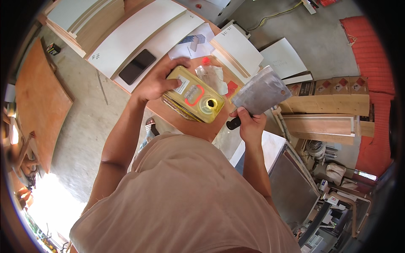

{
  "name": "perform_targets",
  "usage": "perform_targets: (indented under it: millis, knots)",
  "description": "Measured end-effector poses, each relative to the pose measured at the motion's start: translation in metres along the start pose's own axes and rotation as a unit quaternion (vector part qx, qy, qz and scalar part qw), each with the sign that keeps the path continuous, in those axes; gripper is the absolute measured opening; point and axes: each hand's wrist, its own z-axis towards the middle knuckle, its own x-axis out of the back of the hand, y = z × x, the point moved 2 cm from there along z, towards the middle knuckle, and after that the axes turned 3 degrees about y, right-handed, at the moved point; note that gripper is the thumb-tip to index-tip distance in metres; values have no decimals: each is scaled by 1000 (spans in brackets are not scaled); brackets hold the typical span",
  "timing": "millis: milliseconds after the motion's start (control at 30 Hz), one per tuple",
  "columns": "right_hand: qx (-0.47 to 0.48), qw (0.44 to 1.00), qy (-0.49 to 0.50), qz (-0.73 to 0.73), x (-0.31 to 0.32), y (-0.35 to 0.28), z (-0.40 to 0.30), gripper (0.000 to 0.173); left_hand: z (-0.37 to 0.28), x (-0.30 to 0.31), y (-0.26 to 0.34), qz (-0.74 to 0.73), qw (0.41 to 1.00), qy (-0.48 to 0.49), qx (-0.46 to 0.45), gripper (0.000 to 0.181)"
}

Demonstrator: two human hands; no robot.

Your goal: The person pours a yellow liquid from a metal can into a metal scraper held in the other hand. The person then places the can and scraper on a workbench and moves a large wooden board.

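Note:
My left hand [159, 80] grips the far left end of a yellow metal can [193, 95], which has a red carrying handle and an uncapped round opening at its near right corner. In my right hand [250, 121] is the black handle of a cleaver [262, 90], its wide grey blade raised above the worktable [202, 128]. Behind the can lies a plastic bottle with a red cap [206, 61], partly wrapped in or covered by stained whitish material. A small red and yellow piece [232, 88] sits between the can and the blade.
A black phone [137, 66] lies on white boards [142, 34] at the back left. Beyond the bottle is a printed sheet [193, 44], with more white boards [237, 47] beside it. Cardboard boxes [326, 98] stand to the right. A curved plywood sheet [41, 101] is at far left.

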Motion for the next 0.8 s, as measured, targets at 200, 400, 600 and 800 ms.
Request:
perform_targets:
  millis: [200, 400, 600, 800]
  knots:
    - [-8, 1000, -19, 8, -1, 7, 7, 9, 1, 1, -15, -138, 987, 7, 87, 55]
    - [-39, 999, 2, -5, -10, 4, 8, 11, 2, -3, -12, -157, 985, 23, 68, 46]
    - [-22, 999, -9, -40, -11, 2, 11, 12, 1, -5, -11, -152, 986, 28, 64, 47]
    - [-19, 997, -29, -68, -13, 0, 11, 14, 0, -4, -8, -152, 985, 17, 84, 53]
